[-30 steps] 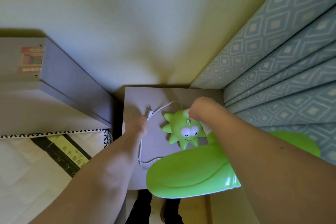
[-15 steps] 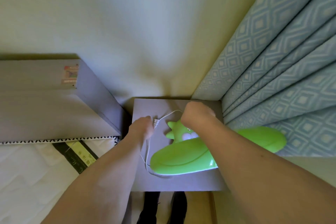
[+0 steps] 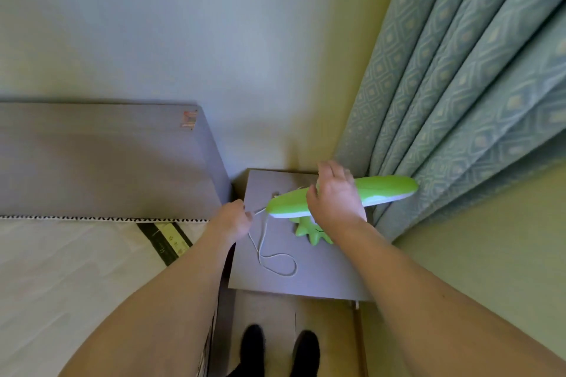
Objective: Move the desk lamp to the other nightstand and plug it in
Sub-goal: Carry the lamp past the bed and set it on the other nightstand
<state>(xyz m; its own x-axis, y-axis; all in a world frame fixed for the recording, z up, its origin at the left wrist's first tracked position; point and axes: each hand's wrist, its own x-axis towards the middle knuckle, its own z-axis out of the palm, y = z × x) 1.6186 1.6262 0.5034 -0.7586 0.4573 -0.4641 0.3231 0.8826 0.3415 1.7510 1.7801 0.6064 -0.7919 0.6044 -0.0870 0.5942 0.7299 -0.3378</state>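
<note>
A bright green desk lamp stands on the grey nightstand point(image 3: 324, 281). Its star-shaped base point(image 3: 307, 231) rests on the top, and its long flat head point(image 3: 382, 190) reaches right toward the curtain. My right hand point(image 3: 335, 193) hovers at the lamp's neck with fingers spread, hiding the neck; contact is unclear. My left hand point(image 3: 234, 217) pinches the lamp's white cord point(image 3: 277, 266) near the plug end at the nightstand's left edge. The cord lies in a loose loop on the top. No socket is visible.
A grey headboard point(image 3: 107, 159) and the bed's white mattress point(image 3: 61, 278) lie to the left. A blue patterned curtain point(image 3: 459, 86) hangs to the right, touching the lamp head. The wall stands behind the nightstand. My dark shoes point(image 3: 275, 352) are on the wooden floor below.
The lamp head has swung up and to the right, off the nightstand top. My right hand has loosened from a closed grip to spread fingers. My left hand has drawn the cord end leftward.
</note>
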